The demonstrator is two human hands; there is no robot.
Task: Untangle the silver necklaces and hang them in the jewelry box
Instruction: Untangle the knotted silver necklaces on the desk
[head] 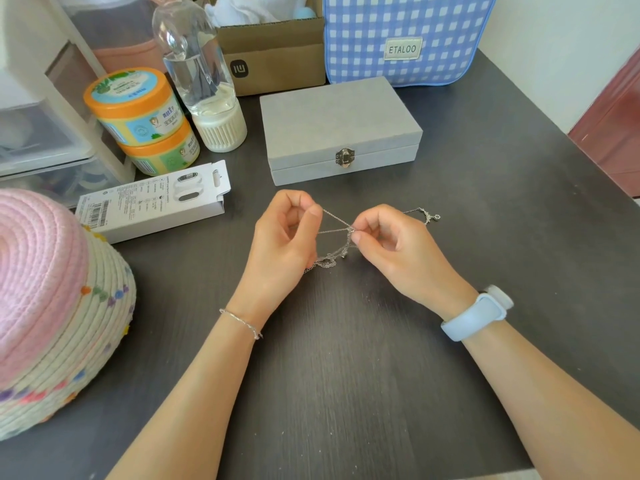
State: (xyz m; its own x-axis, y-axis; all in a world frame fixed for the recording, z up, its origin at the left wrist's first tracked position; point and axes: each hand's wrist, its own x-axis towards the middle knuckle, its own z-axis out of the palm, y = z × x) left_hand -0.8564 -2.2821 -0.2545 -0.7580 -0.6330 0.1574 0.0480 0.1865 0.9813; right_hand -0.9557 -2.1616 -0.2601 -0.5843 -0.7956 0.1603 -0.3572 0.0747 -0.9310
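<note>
At the far left we see a woven basket (52, 341) with a pink lid, and behind it clear plastic drawers (38, 147). Next to the basket a flat white carton (152, 202) lies on the dark table (346, 375), and behind the carton two orange jars (138, 116) stand one on the other. Just beside the jars stands a clear bottle (199, 74) on a white base, and behind it an open cardboard box (273, 53). Toward the middle, our left hand (280, 244) is raised a little above the table; a thin bracelet (242, 322) is around its wrist. Its thumb and forefinger are pressed together on a strand of the silver necklaces (337, 244). Two thin strands run from this pinch to the right hand, and a tangled bunch of chain hangs down between the hands and touches the table. The right hand (391, 247) pinches the chains too, thumb against forefinger, at the point where the strands cross. One end of chain with a small clasp comes out behind this hand and lies on the table to its right. On the right wrist there is a light blue band (478, 315). Behind both hands the grey jewelry box (339, 129) stands shut, its metal latch facing us. Behind the box, to the right, a blue checked bag (405, 36) leans upright.
</note>
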